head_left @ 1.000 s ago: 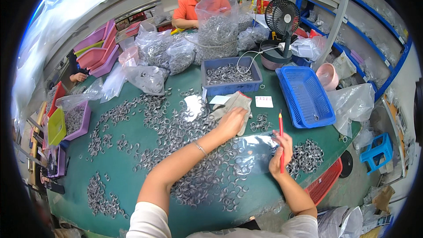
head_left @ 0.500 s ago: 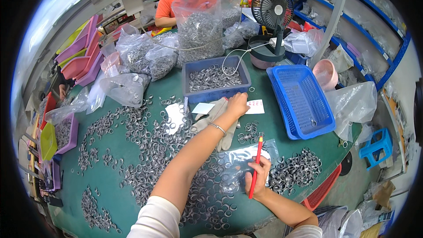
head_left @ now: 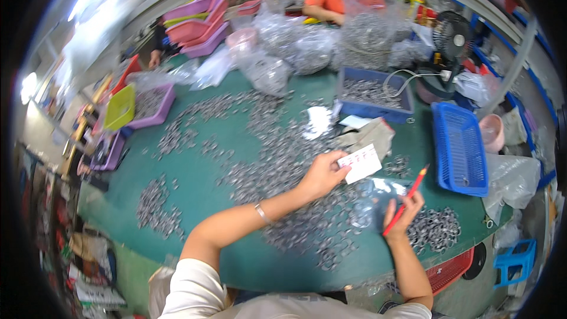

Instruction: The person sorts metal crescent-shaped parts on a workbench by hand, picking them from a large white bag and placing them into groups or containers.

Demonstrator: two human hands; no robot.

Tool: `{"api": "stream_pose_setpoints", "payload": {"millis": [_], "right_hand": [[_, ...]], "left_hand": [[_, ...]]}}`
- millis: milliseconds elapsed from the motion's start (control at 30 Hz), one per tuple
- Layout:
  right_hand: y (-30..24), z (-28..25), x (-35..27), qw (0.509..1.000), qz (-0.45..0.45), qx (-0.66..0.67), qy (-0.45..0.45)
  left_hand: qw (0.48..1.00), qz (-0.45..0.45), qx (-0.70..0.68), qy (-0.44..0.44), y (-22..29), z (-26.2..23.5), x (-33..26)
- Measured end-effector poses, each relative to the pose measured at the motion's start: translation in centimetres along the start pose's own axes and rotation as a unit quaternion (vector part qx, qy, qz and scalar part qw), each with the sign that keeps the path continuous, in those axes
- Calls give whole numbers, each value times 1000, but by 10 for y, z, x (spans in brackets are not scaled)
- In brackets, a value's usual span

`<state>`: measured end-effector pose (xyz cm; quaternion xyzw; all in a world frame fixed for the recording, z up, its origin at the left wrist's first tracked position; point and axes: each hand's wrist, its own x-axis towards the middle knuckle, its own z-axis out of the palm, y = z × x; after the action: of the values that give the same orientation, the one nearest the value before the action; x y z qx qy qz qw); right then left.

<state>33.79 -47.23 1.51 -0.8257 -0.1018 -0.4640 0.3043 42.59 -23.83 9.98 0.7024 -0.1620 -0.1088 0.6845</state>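
Observation:
My left hand (head_left: 323, 175) pinches a white card (head_left: 365, 166) with red markings between thumb and fingers, above the loose metal rings (head_left: 251, 172). A slim red pencil (head_left: 419, 181) is in my right hand (head_left: 404, 217), its dark tip pointing up and away from me. Beneath that hand lies a clear plastic bag (head_left: 372, 199) on the green table; whether the hand touches it I cannot tell. A dense pile of rings (head_left: 437, 230) sits just right of it. Beyond the card are pale work gloves (head_left: 378, 136) and a white sheet (head_left: 319, 123).
A grey-blue bin (head_left: 378, 109) of rings stands at the back, near a black fan (head_left: 452, 38). Stacked blue baskets (head_left: 463, 147) occupy the right side. Filled clear bags (head_left: 366, 38) line the far edge, where a person in orange (head_left: 333, 0) sits. A purple tray (head_left: 160, 112) stands left.
My left hand has picked up the white card from beside the bin and brought it nearer me. The right hand still grips the pencil. The view has swung, shifting the scene rightward.

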Motion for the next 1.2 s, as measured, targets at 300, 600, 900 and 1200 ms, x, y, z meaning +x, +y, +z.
{"api": "stream_pose_setpoints", "payload": {"millis": [300, 600, 900, 1200], "right_hand": [[-76, -19, 40, 981, 65, 166, -82], [-278, 23, -42, 739, 333, 446, -380], [-294, 80, -86, 698, 280, 517, -409], [-287, 85, -92, 735, 247, 460, -433]], "left_hand": [[946, -181, 35, 267, -15, -77, -284], [918, -124, 252, 281, -30, -74, -345], [895, -31, 305, 324, -47, -75, -348], [907, -72, 226, 349, -41, -87, -341]]}}
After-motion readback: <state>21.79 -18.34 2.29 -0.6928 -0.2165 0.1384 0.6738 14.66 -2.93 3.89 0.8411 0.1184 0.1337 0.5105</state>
